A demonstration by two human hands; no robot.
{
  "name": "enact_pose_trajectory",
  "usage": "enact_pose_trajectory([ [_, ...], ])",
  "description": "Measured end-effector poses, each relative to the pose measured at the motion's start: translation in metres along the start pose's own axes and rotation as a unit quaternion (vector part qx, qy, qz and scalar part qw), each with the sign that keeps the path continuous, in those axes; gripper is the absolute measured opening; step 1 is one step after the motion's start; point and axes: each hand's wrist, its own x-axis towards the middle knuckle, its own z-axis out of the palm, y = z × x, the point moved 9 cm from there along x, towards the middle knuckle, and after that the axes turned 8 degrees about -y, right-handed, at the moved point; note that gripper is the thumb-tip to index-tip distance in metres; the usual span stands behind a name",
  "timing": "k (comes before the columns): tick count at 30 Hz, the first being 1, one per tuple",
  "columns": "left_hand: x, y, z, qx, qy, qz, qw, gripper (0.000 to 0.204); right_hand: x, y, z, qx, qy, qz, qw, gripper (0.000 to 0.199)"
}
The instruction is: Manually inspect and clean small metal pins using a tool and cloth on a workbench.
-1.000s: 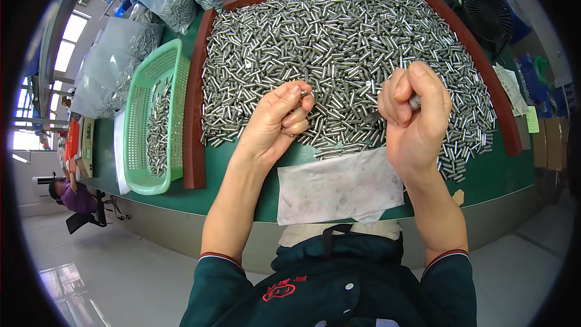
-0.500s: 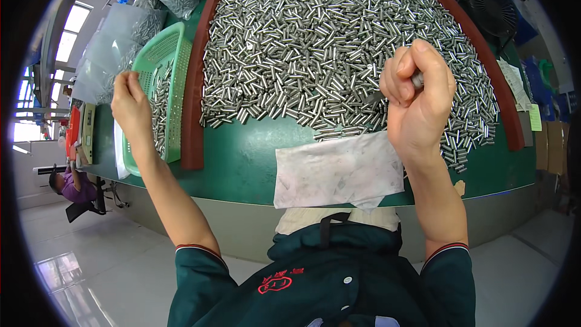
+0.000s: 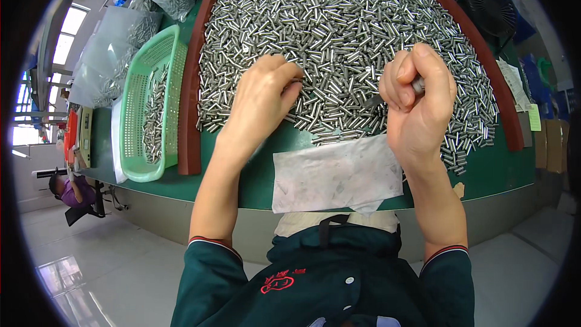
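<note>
- The pile of metal pins (image 3: pixel 339 36) lies loose on the counter (image 3: pixel 259 175); left of the pile, more pins sit in the green basket (image 3: pixel 174 103).
- The left hand (image 3: pixel 260 94) is over the pile's near left part, thumb and fingers drawn close; whether its grip pinches a pin, I cannot tell.
- The right hand (image 3: pixel 426 100), over the pile's near right part, has its grip curled round a grey thing (image 3: pixel 418 85), mostly hidden.
- To handle them well, I would pick single pins by their sides from the pile's near edge, with the right fist steady above the pile.
- The pale cloth (image 3: pixel 336 175), just in front of the pile, looks handy for wiping.
- Red embroidered lettering (image 3: pixel 277 284) shows on the shirt (image 3: pixel 242 306), in front of the pile; right of it, the papers (image 3: pixel 511 88) and yellow-green note (image 3: pixel 535 118) are too small to read.
</note>
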Motion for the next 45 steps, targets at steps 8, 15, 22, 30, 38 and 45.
enact_pose_trajectory([
  [8,0.002,-0.004,0.013,0.027,0.004,-0.032,0.999,0.016,0.000,-0.001,-0.002,-0.011,0.000,-0.008,1.000,0.028],
  [15,0.006,0.000,0.014,0.065,-0.001,-0.006,0.998,0.012,0.002,0.000,0.001,-0.001,-0.015,-0.003,1.000,0.028],
  [22,0.000,-0.007,0.012,0.024,0.014,-0.019,0.999,0.014,-0.002,0.004,0.003,-0.007,-0.004,0.010,1.000,0.027],
  [30,-0.019,-0.049,0.038,-0.697,0.048,-0.222,0.680,0.009,0.000,0.004,0.000,-0.030,-0.004,0.007,1.000,0.027],
  [38,-0.019,-0.047,0.048,-0.745,0.014,-0.194,0.638,0.010,0.002,0.004,0.001,-0.031,-0.004,0.002,0.999,0.025],
  [45,-0.020,-0.046,0.051,-0.689,0.003,-0.216,0.692,0.019,0.001,0.004,0.000,-0.035,-0.002,0.004,0.999,0.026],
])
